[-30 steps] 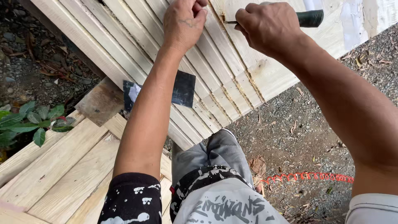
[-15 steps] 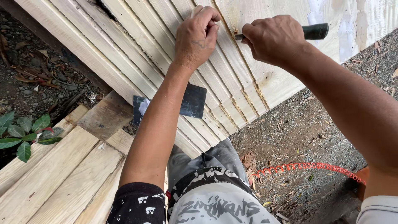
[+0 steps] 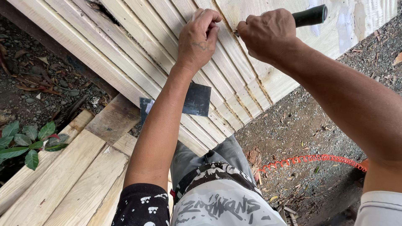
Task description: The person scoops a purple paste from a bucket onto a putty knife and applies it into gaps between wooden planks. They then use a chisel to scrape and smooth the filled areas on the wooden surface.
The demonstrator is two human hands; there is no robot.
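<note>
Head view: the left hand pinches its fingertips together against a groove of the ribbed wooden panel near its upper edge; whatever small thing it holds is hidden. The right hand is clamped on a dark-handled tool, its tip meeting the same groove just beside the left fingertips. With the hands this close, a slip of the tip could well nick the left fingers or gouge the soft wood. The panel is pale, raw timber with long parallel ridges and frayed groove edges. A flat dark metal scraper blade lies lower on the panel. A coiled orange cord lies on the gravel.
</note>
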